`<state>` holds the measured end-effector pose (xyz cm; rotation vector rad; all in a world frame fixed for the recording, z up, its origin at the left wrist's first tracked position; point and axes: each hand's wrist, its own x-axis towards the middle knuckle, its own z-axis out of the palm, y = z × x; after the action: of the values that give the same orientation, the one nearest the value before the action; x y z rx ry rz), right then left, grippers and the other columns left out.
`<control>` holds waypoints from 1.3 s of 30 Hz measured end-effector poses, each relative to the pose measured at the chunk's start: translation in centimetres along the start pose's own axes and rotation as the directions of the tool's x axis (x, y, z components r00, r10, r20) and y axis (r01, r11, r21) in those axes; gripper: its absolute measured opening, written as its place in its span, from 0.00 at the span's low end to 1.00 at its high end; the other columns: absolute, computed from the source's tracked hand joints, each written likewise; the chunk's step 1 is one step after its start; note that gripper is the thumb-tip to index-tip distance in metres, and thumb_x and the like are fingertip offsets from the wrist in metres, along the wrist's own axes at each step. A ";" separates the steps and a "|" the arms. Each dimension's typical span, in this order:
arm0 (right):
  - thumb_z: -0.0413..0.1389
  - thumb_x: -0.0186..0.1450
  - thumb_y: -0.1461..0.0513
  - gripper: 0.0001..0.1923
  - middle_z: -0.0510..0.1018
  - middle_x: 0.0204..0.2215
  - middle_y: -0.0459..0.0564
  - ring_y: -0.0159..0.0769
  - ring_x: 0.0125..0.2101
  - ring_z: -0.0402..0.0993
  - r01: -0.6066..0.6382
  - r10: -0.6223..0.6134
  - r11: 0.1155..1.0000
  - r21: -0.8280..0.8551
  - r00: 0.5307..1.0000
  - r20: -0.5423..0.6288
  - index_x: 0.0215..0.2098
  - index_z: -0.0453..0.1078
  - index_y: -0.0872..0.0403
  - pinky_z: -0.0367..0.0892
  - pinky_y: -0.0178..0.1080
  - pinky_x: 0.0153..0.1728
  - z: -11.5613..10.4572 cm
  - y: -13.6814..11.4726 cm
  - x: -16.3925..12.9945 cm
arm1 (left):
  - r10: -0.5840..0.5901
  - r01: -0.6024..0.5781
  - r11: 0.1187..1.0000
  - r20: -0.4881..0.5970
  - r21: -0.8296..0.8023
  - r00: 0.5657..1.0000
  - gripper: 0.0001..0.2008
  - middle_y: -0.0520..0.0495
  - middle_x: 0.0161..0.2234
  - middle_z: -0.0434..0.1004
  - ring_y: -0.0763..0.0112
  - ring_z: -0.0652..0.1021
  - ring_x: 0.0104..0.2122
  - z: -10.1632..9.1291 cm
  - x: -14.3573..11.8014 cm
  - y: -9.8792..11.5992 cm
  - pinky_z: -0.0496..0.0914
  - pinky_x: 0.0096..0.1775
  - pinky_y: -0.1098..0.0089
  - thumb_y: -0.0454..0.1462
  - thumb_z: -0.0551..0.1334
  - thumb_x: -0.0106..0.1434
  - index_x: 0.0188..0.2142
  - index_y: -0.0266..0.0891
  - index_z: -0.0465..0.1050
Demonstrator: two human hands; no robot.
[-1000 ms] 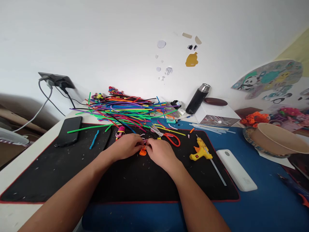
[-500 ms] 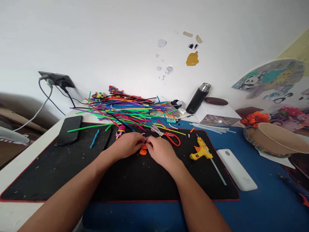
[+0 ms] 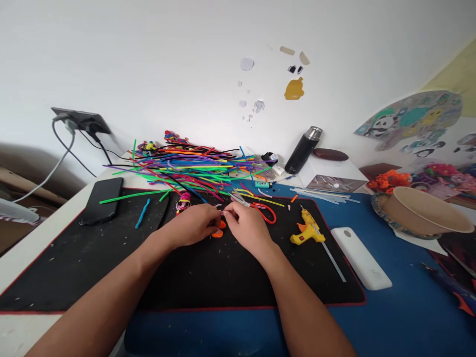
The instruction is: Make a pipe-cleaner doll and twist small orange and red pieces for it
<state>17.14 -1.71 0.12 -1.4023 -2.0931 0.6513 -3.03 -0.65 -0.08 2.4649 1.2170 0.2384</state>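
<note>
My left hand (image 3: 195, 223) and my right hand (image 3: 247, 225) meet over the black mat (image 3: 208, 282), fingertips pinched close together. Between them shows a bit of a small pink strip (image 3: 222, 212), mostly hidden by the fingers. Just below the fingertips lie orange fuzzy pieces (image 3: 217, 233), partly covered by my left hand. A small doll-like figure with a pink hat (image 3: 183, 200) stands behind my left hand. Scissors with red-orange handles (image 3: 268, 213) lie beyond my right hand, blades pointing up and left.
A heap of coloured pipe cleaners (image 3: 197, 166) lies along the wall. At right are a yellow glue gun (image 3: 309, 230), a white power bank (image 3: 362, 258) and a tan bowl (image 3: 427, 210). A black phone (image 3: 102, 198) and a short blue twisted piece (image 3: 142, 213) lie left. A black flask (image 3: 302, 152) leans behind.
My left hand has shifted slightly, its fingers now lower over the orange pieces. My right hand stays close beside it. The whole view has moved a little to the right.
</note>
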 end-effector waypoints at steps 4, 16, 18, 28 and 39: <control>0.56 0.72 0.61 0.06 0.84 0.32 0.45 0.35 0.30 0.77 0.007 -0.007 1.000 -0.001 1.000 -0.001 0.41 0.76 0.49 0.60 0.35 0.30 0.2 0.1 0.0 | 0.042 -0.042 0.997 0.003 0.068 0.999 0.03 0.46 0.34 0.79 0.60 0.77 0.35 0.1 0.1 0.1 0.64 0.37 0.66 0.35 0.64 0.66 0.34 0.41 0.75; 0.57 0.72 0.60 0.06 0.84 0.33 0.45 0.36 0.31 0.78 0.003 -0.003 1.000 0.005 1.000 0.011 0.40 0.76 0.49 0.60 0.35 0.30 0.1 -0.1 0.0 | 0.044 -0.044 0.999 -0.001 0.003 0.999 0.10 0.46 0.35 0.81 0.62 0.79 0.37 -1.4 -0.3 0.7 0.67 0.38 0.68 0.34 0.59 0.69 0.36 0.41 0.80; 0.57 0.72 0.60 0.06 0.84 0.32 0.46 0.36 0.31 0.78 0.006 -0.006 1.000 0.015 1.000 0.003 0.40 0.76 0.49 0.60 0.35 0.30 0.1 -0.1 0.0 | 0.025 -0.025 1.000 -0.007 -0.013 1.000 0.11 0.46 0.36 0.81 0.62 0.79 0.37 -2.0 -0.5 0.9 0.67 0.39 0.69 0.35 0.58 0.70 0.37 0.41 0.80; 0.57 0.72 0.60 0.06 0.83 0.30 0.45 0.34 0.29 0.76 0.025 -0.025 0.999 0.027 1.000 -0.019 0.40 0.76 0.50 0.59 0.35 0.29 0.2 0.1 0.0 | -0.006 0.000 0.997 0.086 0.071 0.996 0.05 0.47 0.34 0.81 0.62 0.79 0.34 -1.2 -0.1 1.0 0.65 0.35 0.68 0.37 0.63 0.66 0.35 0.42 0.79; 0.56 0.73 0.59 0.07 0.84 0.32 0.45 0.36 0.31 0.78 -0.001 0.000 1.000 0.030 1.000 0.015 0.40 0.76 0.49 0.61 0.35 0.30 0.4 0.0 -0.1 | -0.006 0.002 0.999 0.103 0.043 0.995 0.03 0.46 0.35 0.81 0.59 0.80 0.35 -0.9 -0.5 1.1 0.65 0.35 0.67 0.34 0.65 0.63 0.36 0.43 0.77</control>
<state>16.94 -1.79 -0.17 -1.3855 -2.0860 0.6932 -2.84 -1.38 1.18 2.4776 1.1952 0.0830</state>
